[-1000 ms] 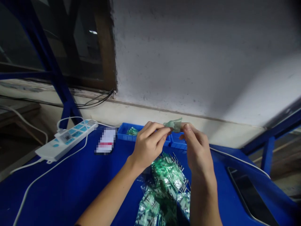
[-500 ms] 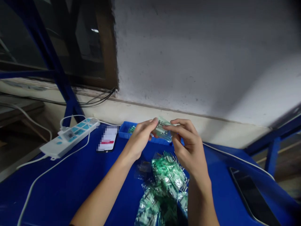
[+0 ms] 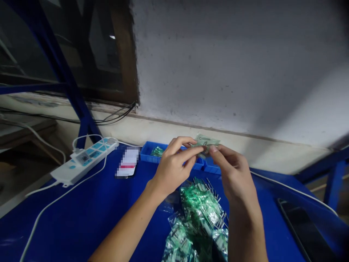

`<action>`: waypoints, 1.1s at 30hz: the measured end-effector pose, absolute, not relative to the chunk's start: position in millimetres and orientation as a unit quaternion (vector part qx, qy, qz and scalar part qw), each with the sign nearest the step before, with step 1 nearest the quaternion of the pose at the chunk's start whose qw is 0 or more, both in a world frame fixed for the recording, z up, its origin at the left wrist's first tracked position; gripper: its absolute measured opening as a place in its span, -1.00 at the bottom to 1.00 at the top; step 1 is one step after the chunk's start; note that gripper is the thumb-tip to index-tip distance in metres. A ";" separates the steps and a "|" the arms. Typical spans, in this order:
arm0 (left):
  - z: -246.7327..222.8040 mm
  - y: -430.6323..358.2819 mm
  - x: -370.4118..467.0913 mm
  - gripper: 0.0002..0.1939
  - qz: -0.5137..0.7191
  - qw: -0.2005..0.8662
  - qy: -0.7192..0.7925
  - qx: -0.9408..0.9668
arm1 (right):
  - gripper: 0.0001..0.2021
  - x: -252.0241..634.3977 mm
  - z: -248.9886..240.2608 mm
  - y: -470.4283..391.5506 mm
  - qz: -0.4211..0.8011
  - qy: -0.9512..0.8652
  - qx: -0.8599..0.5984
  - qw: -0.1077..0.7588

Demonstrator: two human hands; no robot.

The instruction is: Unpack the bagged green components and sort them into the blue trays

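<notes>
A small clear bag with metal screws inside (image 3: 207, 139) is held up in front of the wall, above the blue bins. My right hand (image 3: 231, 163) pinches its lower right part between thumb and fingers. My left hand (image 3: 174, 163) has its fingertips on the bag's left side, thumb beneath and fingers bent. Below both hands a heap of greenish clear bags with hardware (image 3: 201, 203) lies on the blue table (image 3: 109, 214).
Blue bins (image 3: 148, 158) stand at the table's back, the left one with small green bags. A phone with a lit screen (image 3: 128, 163) and a white power strip (image 3: 84, 162) lie left. A dark phone (image 3: 305, 229) lies right.
The bag has moved right and now sits mainly in my right hand's pinch. My left hand has shifted right, its fingers now reaching across to the bag. The view has shifted slightly.
</notes>
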State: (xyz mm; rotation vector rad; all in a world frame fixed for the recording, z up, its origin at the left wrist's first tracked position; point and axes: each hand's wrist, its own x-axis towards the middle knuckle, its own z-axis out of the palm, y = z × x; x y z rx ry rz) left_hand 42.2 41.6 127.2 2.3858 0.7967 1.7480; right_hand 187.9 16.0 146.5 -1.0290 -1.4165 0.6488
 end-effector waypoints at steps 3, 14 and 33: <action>130.2 38.4 44.1 -0.69 0.553 0.083 0.276 0.782 | -0.84 186.5 145.6 14.6 0.271 -0.592 -0.458 0.605; 125.6 51.0 30.9 -0.44 0.538 0.424 0.344 0.642 | -0.85 177.1 150.5 10.1 0.122 -0.687 -0.435 0.568; 134.1 38.4 35.3 -0.76 0.600 0.031 0.306 0.738 | -0.81 171.6 142.4 15.0 0.226 -0.601 -0.465 0.610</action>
